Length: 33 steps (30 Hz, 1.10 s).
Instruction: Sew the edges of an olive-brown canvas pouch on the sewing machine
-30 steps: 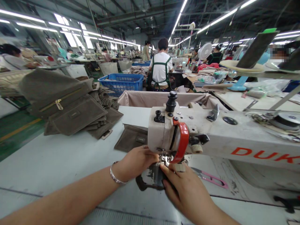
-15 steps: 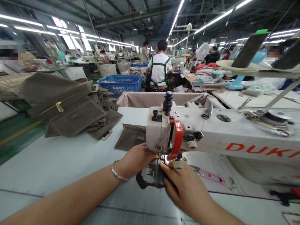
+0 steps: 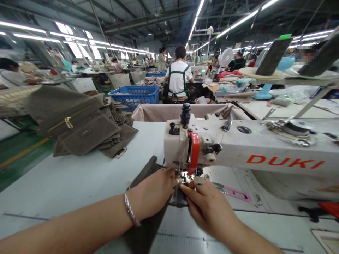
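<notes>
Fabric (image 3: 144,233), dark grey-brown, lies aslant beneath the left hand (image 3: 157,192), one end beside the head of the sewing machine (image 3: 212,144), the other reaching toward the table's near edge. The left fingers are bent over it close to the presser foot (image 3: 184,176), probably to keep the cloth flat and lined up there; whether they pinch or merely press, I cannot tell. The right hand (image 3: 209,201) has its index finger stretched to the foot's near side, with a narrow gap to the thumb, seemingly steadying the cloth from the other side; its fingertip contact is too small to make out. Pink-handled snips (image 3: 237,194) lie just right of that hand, presumably to be within easy reach. The table (image 3: 79,190) is pale and smooth, with ruler marks (image 3: 182,243) toward its near edge. A heap of bag pieces (image 3: 87,132) rests at its far left corner, overlapping the left edge, a zip pull (image 3: 69,122) uppermost. Beyond the far edge stand a cloth-lined bin (image 3: 159,112) and a blue basket (image 3: 144,97); past them a co-worker (image 3: 180,76) in a green-strapped apron sits turned away, in a long workshop under strip lights.
</notes>
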Available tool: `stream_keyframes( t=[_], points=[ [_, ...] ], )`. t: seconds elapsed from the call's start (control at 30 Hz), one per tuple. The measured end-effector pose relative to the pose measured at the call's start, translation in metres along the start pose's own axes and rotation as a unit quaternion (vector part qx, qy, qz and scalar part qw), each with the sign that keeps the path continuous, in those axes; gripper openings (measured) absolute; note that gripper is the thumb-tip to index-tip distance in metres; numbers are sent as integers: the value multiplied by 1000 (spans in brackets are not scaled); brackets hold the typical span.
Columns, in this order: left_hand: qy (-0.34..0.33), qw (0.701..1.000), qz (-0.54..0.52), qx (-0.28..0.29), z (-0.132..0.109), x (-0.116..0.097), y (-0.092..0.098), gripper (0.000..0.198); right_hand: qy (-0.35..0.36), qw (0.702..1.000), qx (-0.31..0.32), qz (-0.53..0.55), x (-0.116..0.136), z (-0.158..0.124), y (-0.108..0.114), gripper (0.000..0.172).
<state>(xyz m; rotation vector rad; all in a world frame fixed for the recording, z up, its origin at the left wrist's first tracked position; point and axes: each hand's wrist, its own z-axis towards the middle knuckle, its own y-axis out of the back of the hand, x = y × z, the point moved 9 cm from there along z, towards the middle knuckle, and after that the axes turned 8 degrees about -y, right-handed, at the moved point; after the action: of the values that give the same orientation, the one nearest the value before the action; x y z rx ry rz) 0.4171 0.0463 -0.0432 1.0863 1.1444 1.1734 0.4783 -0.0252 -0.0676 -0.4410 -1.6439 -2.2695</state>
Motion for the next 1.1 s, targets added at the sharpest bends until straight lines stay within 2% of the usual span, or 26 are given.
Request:
stream_keyframes(
  t=[0.1,0.23,0.37,0.47,0.53,0.57,0.63,0.7,0.73,0.77,0.8,0.87,0.9,0.93,0.97,1.0,1.03,1.1],
  points=[
    [9,1000,-14,15,-6,-12,1,25,16,1000,25,-2,5,-1,-2,42],
    [60,997,-47,-7,-8,-11,-1,27,11,999,38,-2,5,-1,-3,42],
    [116,986,-122,-14,-16,1,2,29,6,999,34,15,3,-1,-2,39],
    [203,971,-118,-51,-42,27,18,32,4,1000,25,16,5,0,2,35],
    [297,947,-99,-69,-70,50,24,44,-12,999,33,9,8,-1,3,34],
    [337,932,-119,-66,-84,58,21,48,-25,999,40,10,9,-1,3,33],
    [393,891,-219,-59,-105,66,5,53,-70,995,51,40,11,-3,3,29],
    [412,830,-364,-87,-113,63,-10,55,-129,981,42,137,11,-6,4,25],
    [413,786,-446,-114,-113,58,-15,55,-166,962,31,215,10,-7,3,23],
    [411,728,-530,-141,-112,52,-20,53,-202,930,24,306,9,-9,-1,20],
    [407,661,-610,-159,-108,43,-24,51,-236,884,21,403,9,-10,-7,18],
    [402,531,-726,-168,-101,24,-31,46,-293,759,22,581,12,-14,-26,16],
    [404,487,-757,-162,-99,15,-33,44,-313,694,22,648,16,-15,-36,22],
    [408,458,-774,-155,-99,9,-35,41,-325,641,20,695,21,-16,-43,29],
    [414,441,-782,-151,-100,4,-37,38,-332,603,15,725,25,-18,-48,35],
    [423,432,-782,-148,-104,2,-40,36,-334,579,6,743,29,-19,-50,40],
    [435,425,-780,-147,-109,1,-44,33,-333,570,-1,751,32,-19,-50,43],
    [452,396,-787,-138,-119,-4,-54,32,-322,581,-18,748,36,-19,-43,44]
  ],
)
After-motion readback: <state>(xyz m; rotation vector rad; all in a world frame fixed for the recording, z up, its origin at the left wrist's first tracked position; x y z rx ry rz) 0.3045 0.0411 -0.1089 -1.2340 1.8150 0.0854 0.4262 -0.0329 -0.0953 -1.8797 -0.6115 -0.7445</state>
